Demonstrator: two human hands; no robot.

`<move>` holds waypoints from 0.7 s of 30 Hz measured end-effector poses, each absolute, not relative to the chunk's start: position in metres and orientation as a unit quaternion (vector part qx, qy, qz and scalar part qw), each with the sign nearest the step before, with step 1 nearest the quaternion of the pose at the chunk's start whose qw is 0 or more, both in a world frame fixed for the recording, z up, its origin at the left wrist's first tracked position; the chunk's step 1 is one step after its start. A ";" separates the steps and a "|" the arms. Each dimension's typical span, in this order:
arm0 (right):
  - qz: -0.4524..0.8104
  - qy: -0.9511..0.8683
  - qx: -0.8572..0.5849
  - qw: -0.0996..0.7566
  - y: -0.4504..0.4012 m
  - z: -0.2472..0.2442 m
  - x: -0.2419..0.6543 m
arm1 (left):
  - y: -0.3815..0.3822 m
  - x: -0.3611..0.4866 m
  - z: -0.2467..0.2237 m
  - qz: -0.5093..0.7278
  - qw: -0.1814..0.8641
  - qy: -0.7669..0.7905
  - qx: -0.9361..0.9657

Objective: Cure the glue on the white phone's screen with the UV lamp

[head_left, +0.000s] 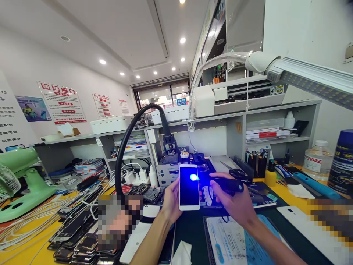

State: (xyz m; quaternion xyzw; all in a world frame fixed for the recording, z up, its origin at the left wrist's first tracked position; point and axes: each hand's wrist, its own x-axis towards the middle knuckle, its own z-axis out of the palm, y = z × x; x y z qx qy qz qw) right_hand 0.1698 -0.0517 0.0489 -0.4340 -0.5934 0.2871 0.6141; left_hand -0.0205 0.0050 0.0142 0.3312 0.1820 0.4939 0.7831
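A white phone (189, 200) with a dark screen is held upright in my left hand (171, 198), whose fingers wrap round its left edge. My right hand (234, 200) grips a black torch (227, 184) that points left at the phone. A bright blue-violet spot shows on the upper right of the screen, and blue light spills beside it. Beneath my right forearm lies a mat with white and blue printed parts (227, 235).
Stacked phone parts (88, 243) and white cables (24, 235) lie at left, near a green fan (27, 184). A black flexible tube (118, 165) arches behind them. Scissors (234, 171), a yellow bottle (270, 177) and a clear bottle (317, 162) stand or lie at right.
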 end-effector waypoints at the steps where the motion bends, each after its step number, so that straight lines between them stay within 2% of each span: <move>1: 0.282 -0.598 -0.435 0.612 -0.052 0.049 0.169 | 0.005 -0.020 0.015 0.496 0.782 0.184 0.330; 21: 0.230 -0.669 -0.499 0.500 -0.044 0.040 0.168 | 0.015 -0.026 0.010 0.469 0.807 0.150 0.326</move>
